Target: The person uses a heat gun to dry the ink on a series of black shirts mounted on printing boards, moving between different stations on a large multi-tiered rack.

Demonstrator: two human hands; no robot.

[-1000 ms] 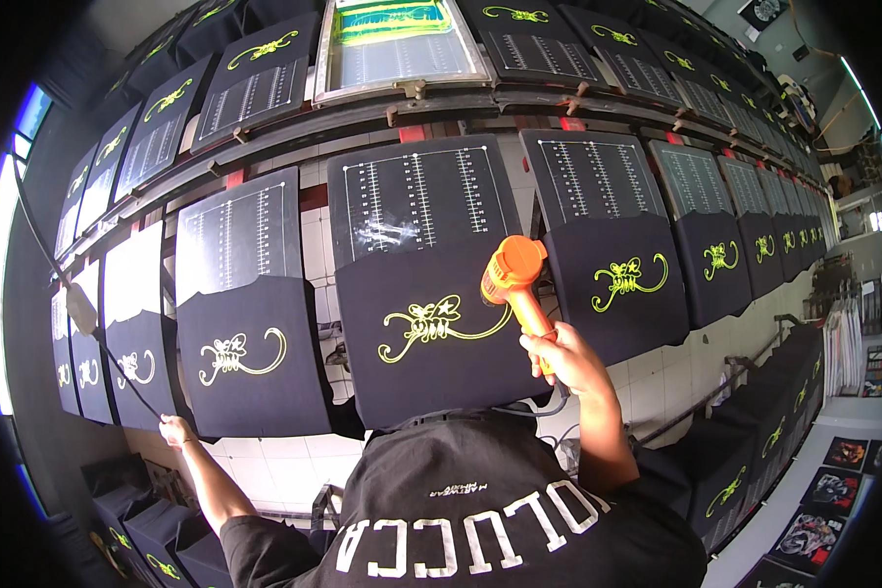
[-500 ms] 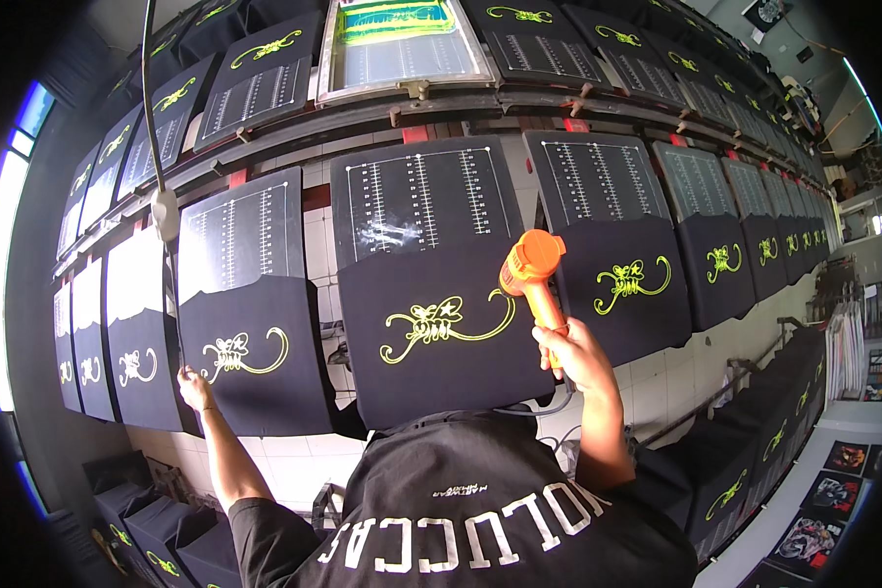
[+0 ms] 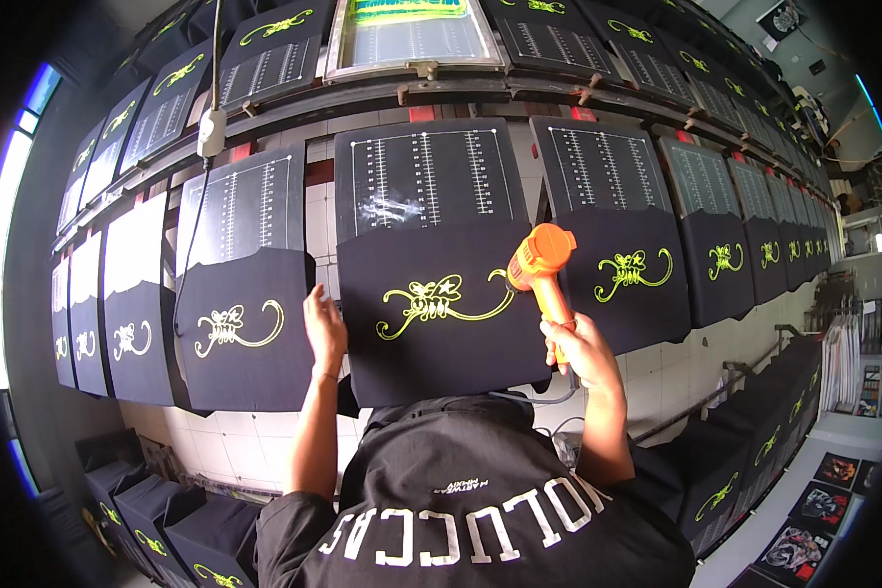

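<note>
My right hand [image 3: 580, 351] is closed around the handle of an orange heat gun [image 3: 547, 260]. Its body is over the right side of a black shirt [image 3: 431, 367] laid on a flat board [image 3: 441, 181] in front of me. That shirt carries a yellow-green line print [image 3: 431, 302]. My left hand [image 3: 325, 325] is raised with fingers up and slightly bent, nothing visible in it, between this shirt and the black shirt on its left [image 3: 240, 367]. A dark cord [image 3: 198, 211] with a white connector [image 3: 212, 133] hangs left of my left hand, apart from it.
More printed black shirts on boards run along both sides, one at right [image 3: 617, 294]. Behind a metal rail [image 3: 314, 98] lies a framed screen [image 3: 416, 54] with bright ink. The gun's cable [image 3: 534, 399] loops near my waist. Dark shirts [image 3: 216, 534] also stand behind at lower left.
My left hand has let go of the hanging cord and moved right, beside the middle shirt. The cord now hangs loose. The heat gun has shifted slightly right, still in my right hand.
</note>
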